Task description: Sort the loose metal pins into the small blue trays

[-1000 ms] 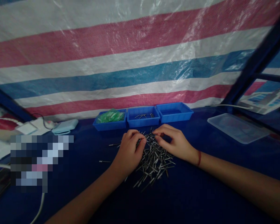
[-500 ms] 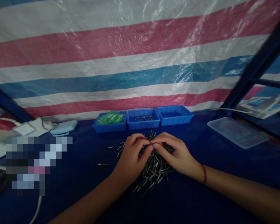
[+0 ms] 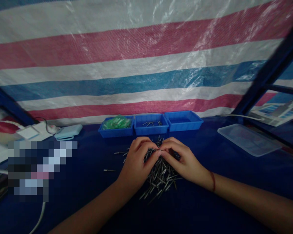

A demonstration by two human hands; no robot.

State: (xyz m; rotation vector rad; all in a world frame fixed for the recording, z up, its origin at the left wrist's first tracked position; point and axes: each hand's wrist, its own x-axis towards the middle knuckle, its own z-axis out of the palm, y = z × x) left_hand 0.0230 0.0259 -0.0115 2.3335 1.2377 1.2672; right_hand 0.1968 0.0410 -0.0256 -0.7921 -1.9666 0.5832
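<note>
My left hand (image 3: pixel 138 159) and my right hand (image 3: pixel 182 159) meet fingertip to fingertip above a heap of metal blind rivets (image 3: pixel 162 177). Both are closed in a pinch on one thin piece, which looks like a blind rivet (image 3: pixel 159 149); the fingers cover nearly all of it. Under and around the hands the heap spreads over the dark blue table, partly hidden by them. Left of my left hand, a single rivet (image 3: pixel 109 170) lies apart, and another loose rivet (image 3: pixel 120 152) sticks out farther back.
Three blue trays stand in a row behind the heap: a left tray (image 3: pixel 116 132) with green plastic packets (image 3: pixel 118 122), a middle tray (image 3: pixel 151 130) with several rivets, and a right tray (image 3: pixel 185 126). A clear plastic lid (image 3: pixel 249 139) lies right; a light blue case (image 3: pixel 68 131) lies left.
The hands stay pinched together over the heap, with only small shifts of the fingers. The whole view has moved slightly.
</note>
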